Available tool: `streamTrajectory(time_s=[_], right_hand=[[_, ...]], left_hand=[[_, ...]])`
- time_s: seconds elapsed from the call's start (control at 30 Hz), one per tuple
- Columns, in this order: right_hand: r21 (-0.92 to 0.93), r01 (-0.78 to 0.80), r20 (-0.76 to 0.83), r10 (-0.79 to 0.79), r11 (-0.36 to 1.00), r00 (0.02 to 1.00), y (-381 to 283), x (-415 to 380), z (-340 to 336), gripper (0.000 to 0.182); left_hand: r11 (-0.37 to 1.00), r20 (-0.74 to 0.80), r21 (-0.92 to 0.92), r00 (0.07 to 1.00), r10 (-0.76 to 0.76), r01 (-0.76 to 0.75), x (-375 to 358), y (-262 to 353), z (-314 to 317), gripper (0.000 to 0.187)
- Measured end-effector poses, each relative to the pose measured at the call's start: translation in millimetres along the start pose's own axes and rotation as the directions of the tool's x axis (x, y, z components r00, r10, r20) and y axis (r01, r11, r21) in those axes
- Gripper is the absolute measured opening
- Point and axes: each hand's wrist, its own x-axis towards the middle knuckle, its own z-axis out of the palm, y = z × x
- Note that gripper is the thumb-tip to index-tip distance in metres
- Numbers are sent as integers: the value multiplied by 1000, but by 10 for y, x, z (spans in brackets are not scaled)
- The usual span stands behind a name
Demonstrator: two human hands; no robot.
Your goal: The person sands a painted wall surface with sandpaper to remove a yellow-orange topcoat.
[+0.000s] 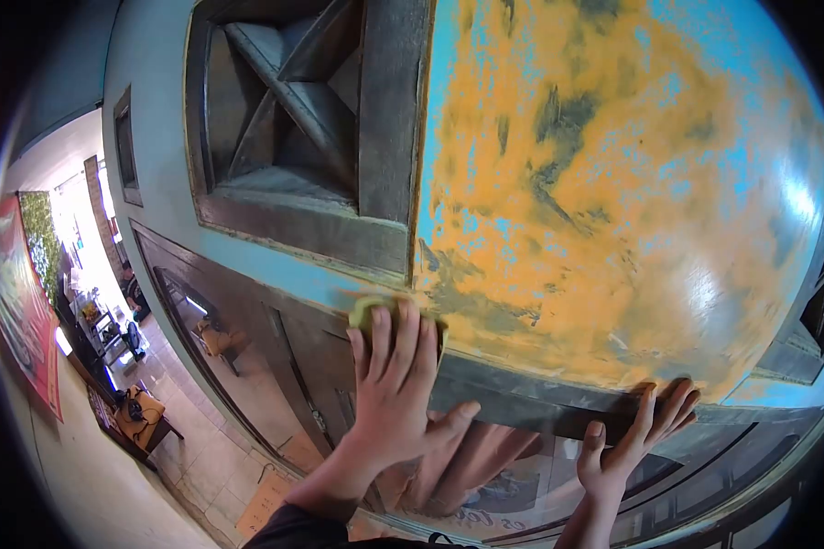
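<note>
My left hand (394,380) presses a yellow-green pad (366,314), which looks like folded sandpaper or a sponge, against the dark wooden frame. The fingers lie flat over the pad and the thumb points right, so most of the pad is hidden. The wall panel (558,183) above has patchy orange, blue and grey paint. My right hand (618,448) is open, its fingertips resting on the dark wooden rail (513,398) below the panel. Nothing shows in that hand.
A carved wooden vent (284,101) stands at the upper left. Below are glazed wooden doors (220,320). Further left are a tiled floor (206,448), an orange-seated chair (142,416), a red banner (26,311) and a person (133,291) in the background. Cardboard (263,503) lies below.
</note>
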Motion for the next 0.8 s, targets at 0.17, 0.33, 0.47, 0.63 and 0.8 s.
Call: streamTrajectory(time_s=[0.17, 0.33, 0.47, 0.63, 0.8], right_hand=[[-4, -1, -8, 1, 1000, 1000, -16, 7, 1, 68], [-8, 13, -2, -13, 1000, 1000, 5, -3, 12, 68], [-29, 14, 24, -13, 999, 1000, 1, -19, -20, 68], [-35, 17, -5, -17, 999, 1000, -2, -2, 12, 67], [-14, -19, -13, 19, 1000, 1000, -12, -16, 28, 69]], left_hand=[[1000, -8, 29, 1000, -1, 1, 174, -67, -85, 86], [1000, -64, 16, 998, -22, 23, -40, -128, 6, 87], [994, -12, 112, 1000, -12, 13, -60, -286, -45, 97], [998, -36, 55, 999, -26, 28, 22, -291, -94, 98], [999, -77, 27, 997, -24, 26, -102, -308, 19, 88]])
